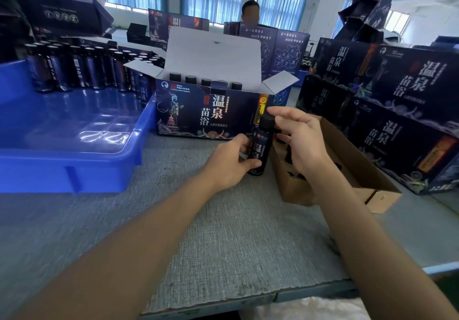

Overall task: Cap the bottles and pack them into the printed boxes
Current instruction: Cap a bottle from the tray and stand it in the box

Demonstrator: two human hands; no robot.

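Bottle gripped by left hand, right fingers at cap

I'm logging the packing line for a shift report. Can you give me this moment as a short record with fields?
left hand: grips the bottle by its body
right hand: fingers round the cap on top of the bottle
printed box: open behind the hands, lid up, capped bottles inside
blue tray: left, more bottles standing at its far end
brown carton: open, right of the bottle
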